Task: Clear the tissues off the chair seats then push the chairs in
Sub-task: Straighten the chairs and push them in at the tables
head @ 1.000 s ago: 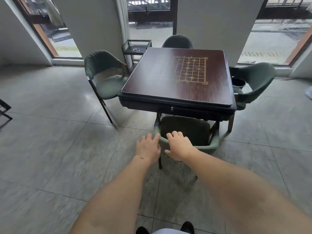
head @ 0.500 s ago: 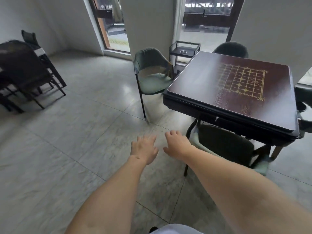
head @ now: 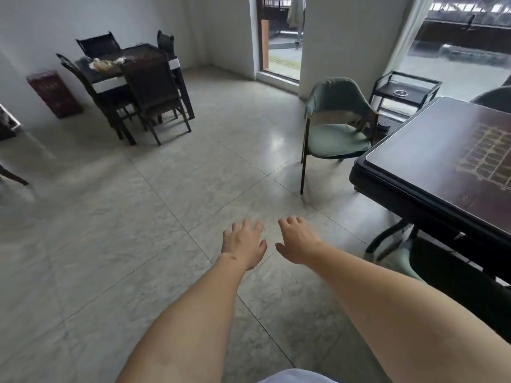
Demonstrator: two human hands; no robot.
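Head view: left hand (head: 243, 243) and right hand (head: 297, 240) are hanging relaxed, each grip empty; approach the green chair (head: 336, 125) at the counter's (head: 431, 172) far-left corner, pushing its backrest squarely.

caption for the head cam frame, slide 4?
Both hands, left and right, hang open and empty over the tiled floor; a green chair stands pulled out beside the dark table.

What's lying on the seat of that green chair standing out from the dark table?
Nothing shows on the green chair: its seat cushion looks bare, no tissue visible. The seat's far right edge slips behind the dark table, so that corner stays hidden.
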